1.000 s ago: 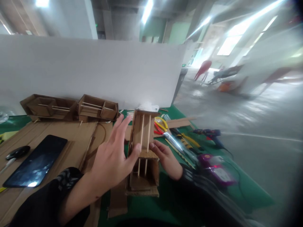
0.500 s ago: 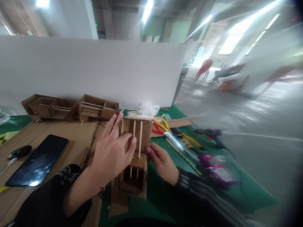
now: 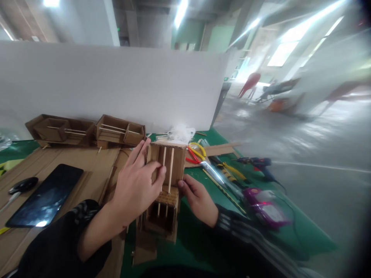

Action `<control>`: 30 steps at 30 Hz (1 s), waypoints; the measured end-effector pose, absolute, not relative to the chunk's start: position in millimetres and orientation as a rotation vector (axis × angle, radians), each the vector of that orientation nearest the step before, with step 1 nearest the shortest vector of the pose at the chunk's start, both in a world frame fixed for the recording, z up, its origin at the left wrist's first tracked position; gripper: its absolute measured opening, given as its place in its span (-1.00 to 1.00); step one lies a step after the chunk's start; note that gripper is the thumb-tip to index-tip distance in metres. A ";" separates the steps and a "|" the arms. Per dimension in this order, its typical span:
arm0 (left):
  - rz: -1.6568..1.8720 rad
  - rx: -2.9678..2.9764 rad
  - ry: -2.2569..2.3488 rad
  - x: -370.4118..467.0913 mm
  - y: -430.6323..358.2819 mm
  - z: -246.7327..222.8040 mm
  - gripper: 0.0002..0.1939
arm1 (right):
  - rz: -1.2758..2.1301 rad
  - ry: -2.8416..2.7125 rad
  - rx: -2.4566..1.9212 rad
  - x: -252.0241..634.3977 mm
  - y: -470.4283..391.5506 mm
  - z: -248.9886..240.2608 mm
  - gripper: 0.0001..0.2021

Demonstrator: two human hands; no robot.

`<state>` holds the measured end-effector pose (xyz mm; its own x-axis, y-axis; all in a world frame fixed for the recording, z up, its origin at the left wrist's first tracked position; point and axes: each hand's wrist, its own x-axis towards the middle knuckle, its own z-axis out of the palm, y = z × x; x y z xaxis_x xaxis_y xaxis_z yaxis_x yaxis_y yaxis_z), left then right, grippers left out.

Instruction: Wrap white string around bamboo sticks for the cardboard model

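A narrow cardboard box (image 3: 178, 170) in two sections stands in front of me, with thin wooden sticks (image 3: 171, 170) running lengthwise through it. My left hand (image 3: 136, 181) grips its left wall, the thumb and index finger reaching inside beside the sticks and the other fingers along the outside. With thumb and bent fingers, my right hand (image 3: 199, 199) pinches the right wall near the cardboard divider (image 3: 168, 197). The lower section (image 3: 159, 222) is dark inside, and two short stick ends show there. My left hand hides part of the box's left side.
Two similar cardboard boxes (image 3: 120, 133) (image 3: 62, 131) sit at the back left. A phone (image 3: 46, 195) and a black mouse-like object (image 3: 23, 185) lie on cardboard sheets. To the right are scissors (image 3: 197, 154), yellow-handled pliers (image 3: 234, 172), a glue gun (image 3: 261, 166) and a purple device (image 3: 266, 208).
The box's lower end has shifted slightly left, and my right hand has moved a little with it. Both hands keep their hold.
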<state>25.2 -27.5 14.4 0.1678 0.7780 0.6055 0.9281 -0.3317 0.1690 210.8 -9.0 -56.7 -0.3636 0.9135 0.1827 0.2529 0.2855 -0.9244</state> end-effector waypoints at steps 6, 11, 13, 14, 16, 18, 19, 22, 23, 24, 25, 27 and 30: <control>-0.938 -2.207 -1.635 26.7 -27.8 15.2 -0.79 | 1.111 -1.780 -1.053 211.1 -9.2 -56.7 -0.73; -0.903 -2.181 -1.655 26.0 -27.5 15.0 -0.78 | 1.114 -1.786 -1.061 211.7 -9.8 -56.0 -0.74; -0.901 -2.173 -1.658 25.0 -26.7 13.9 -0.78 | 1.094 -1.797 -1.054 212.1 -9.7 -56.2 -0.74; -0.898 -2.174 -1.657 24.5 -26.4 13.4 -0.78 | 1.088 -1.801 -1.052 212.2 -9.7 -56.4 -0.74; -0.890 -2.181 -1.654 23.9 -26.1 12.7 -0.77 | 1.081 -1.803 -1.055 212.3 -9.6 -56.8 -0.74; -0.881 -2.191 -1.649 23.9 -26.5 12.7 -0.77 | 1.075 -1.806 -1.061 212.3 -9.4 -57.2 -0.74; -0.879 -2.193 -1.647 24.0 -26.9 12.8 -0.77 | 1.071 -1.806 -1.062 212.3 -9.3 -57.4 -0.74; -0.870 -2.203 -1.642 24.6 -27.9 13.3 -0.76 | 1.064 -1.809 -1.058 212.3 -9.0 -57.8 -0.74; -0.871 -2.206 -1.640 24.7 -28.0 13.3 -0.76 | 1.064 -1.808 -1.058 212.2 -9.0 -57.9 -0.73; -0.874 -2.210 -1.640 24.8 -28.0 13.2 -0.76 | 1.065 -1.805 -1.060 212.2 -9.0 -57.9 -0.73; -0.883 -2.214 -1.639 24.9 -27.8 13.0 -0.76 | 1.065 -1.802 -1.063 212.2 -9.0 -57.9 -0.73; -0.908 -2.217 -1.637 25.1 -27.2 12.7 -0.77 | 1.061 -1.794 -1.068 212.3 -9.0 -57.9 -0.72; -0.921 -2.215 -1.627 25.7 -27.3 13.4 -0.77 | 1.056 -1.797 -1.070 212.8 -8.5 -58.5 -0.72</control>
